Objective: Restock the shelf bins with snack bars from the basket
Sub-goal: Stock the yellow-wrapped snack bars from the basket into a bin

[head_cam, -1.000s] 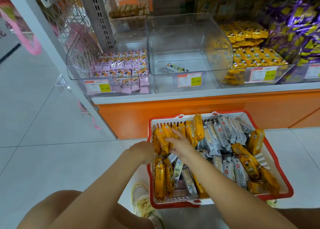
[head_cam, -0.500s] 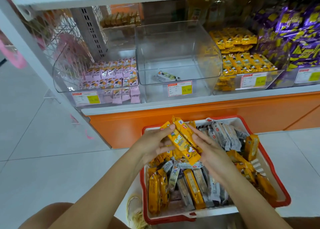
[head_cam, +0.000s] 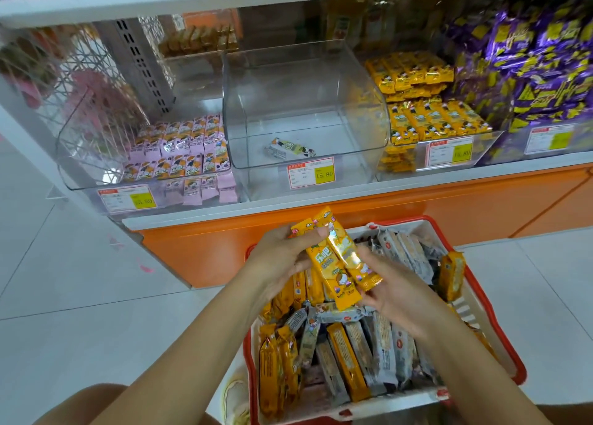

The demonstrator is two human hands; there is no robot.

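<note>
STOCK ON THE MOVE: A person at a shop shelf (head_cam: 417,183) lifts a small bunch of yellow bars (head_cam: 337,264) clear of the red-rimmed basket (head_cam: 414,223) on the floor. The bunch is held just above the basket's far-left corner. A second ago both hands were down among the stock inside the basket, and half a second ago the bunch was coming up. Now it sits over the basket's far rim, slanting away from the person. The left hand (head_cam: 282,254) grips the upper end, thumb laid across the wrappers and fingers curled behind. The right hand (head_cam: 394,286) cups the lower end with fingers curled beneath it. At least two bars show in the bunch; whether more lie behind cannot be told. Below, the basket holds many more, yellow ones along its left side and grey bars (head_cam: 401,254) toward its far right. Straight beyond the basket stands a clear bin (head_cam: 305,81) holding only a single pale-wrapped bar (head_cam: 288,148). Beyond and to the right is a bin of yellow packets (head_cam: 430,119), and beyond and to the left are pink packets (head_cam: 179,148). The lift suggests this handful is picked and the carry to a bin comes next. By colour, the yellow bin looks the likelier home.
</note>
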